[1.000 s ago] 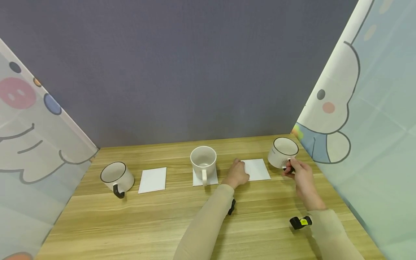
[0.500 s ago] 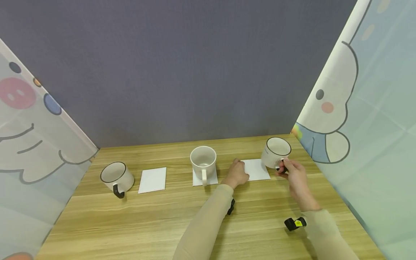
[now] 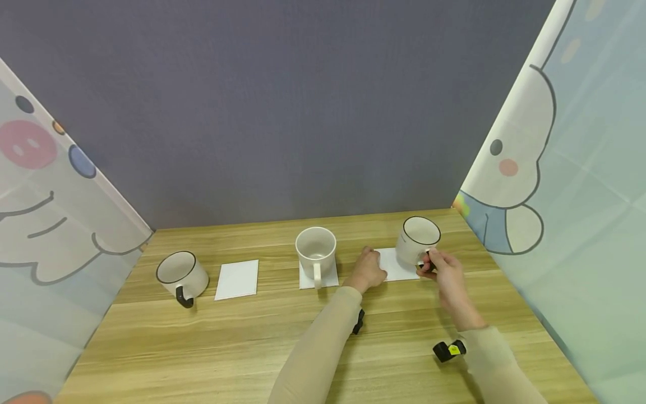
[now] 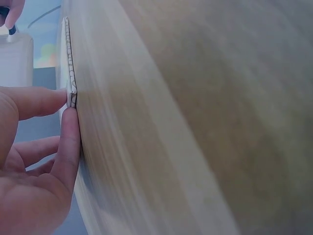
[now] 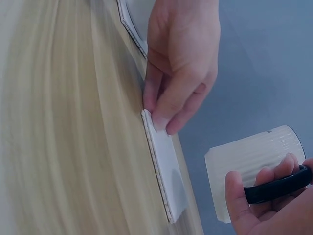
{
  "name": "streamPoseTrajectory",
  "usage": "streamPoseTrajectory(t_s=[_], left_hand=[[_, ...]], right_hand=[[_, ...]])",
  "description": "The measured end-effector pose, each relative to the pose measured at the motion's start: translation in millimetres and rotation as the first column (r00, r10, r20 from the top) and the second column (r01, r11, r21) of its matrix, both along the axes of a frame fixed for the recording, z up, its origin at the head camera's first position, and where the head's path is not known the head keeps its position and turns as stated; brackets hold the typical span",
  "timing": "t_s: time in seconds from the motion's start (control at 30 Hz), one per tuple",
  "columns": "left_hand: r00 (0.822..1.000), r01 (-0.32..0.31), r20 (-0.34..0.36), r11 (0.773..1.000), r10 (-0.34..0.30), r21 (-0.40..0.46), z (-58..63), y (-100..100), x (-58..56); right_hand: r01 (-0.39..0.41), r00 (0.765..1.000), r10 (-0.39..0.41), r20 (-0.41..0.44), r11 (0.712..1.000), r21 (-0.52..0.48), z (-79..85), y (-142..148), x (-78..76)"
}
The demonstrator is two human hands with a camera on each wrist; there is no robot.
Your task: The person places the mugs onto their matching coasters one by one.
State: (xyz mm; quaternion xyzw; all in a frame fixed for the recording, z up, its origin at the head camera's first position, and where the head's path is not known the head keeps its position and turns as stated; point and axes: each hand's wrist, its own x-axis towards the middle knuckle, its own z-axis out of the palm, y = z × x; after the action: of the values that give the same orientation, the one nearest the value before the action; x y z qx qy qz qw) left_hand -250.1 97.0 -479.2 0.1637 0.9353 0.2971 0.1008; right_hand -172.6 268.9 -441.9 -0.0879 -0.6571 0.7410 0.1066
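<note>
My right hand (image 3: 451, 279) grips the black handle (image 5: 279, 188) of a white mug with a dark rim (image 3: 416, 241). That mug is upright over the right part of a white square coaster (image 3: 391, 268); in the right wrist view a gap separates its base from the coaster (image 5: 166, 169). With thumb and finger, my left hand (image 3: 368, 270) pinches the near-left edge of this coaster, which lies on the table. The left wrist view shows the coaster edge-on (image 4: 70, 63) between the fingertips (image 4: 70, 120).
A plain white mug (image 3: 315, 249) stands on a second coaster (image 3: 330, 280) in the middle. Left of it lies another white coaster (image 3: 237, 279). A dark-rimmed mug with a black handle (image 3: 181, 275) stands at far left. A grey panel (image 3: 313, 112) closes the table's back.
My right hand has carried the mug leftward, from beside the coaster to over it. The left hand has stayed at the coaster's edge.
</note>
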Motion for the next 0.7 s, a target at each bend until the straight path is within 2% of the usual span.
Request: streamPoseTrajectory(t_s=[0.27, 0.7], left_hand=[[1.0, -0.004, 0.007, 1.0, 0.004, -0.003, -2.6, 0.1, -1.6], [1.0, -0.011, -0.011, 1.0, 0.011, 0.012, -1.6, -0.8, -1.9]], right_hand=[[0.004, 0.999, -0.004, 0.041, 1.0, 0.01, -5.2, -9.7, -1.3], [0.003, 0.999, -0.004, 0.05, 1.0, 0.023, -15.6, -22.0, -4.8]])
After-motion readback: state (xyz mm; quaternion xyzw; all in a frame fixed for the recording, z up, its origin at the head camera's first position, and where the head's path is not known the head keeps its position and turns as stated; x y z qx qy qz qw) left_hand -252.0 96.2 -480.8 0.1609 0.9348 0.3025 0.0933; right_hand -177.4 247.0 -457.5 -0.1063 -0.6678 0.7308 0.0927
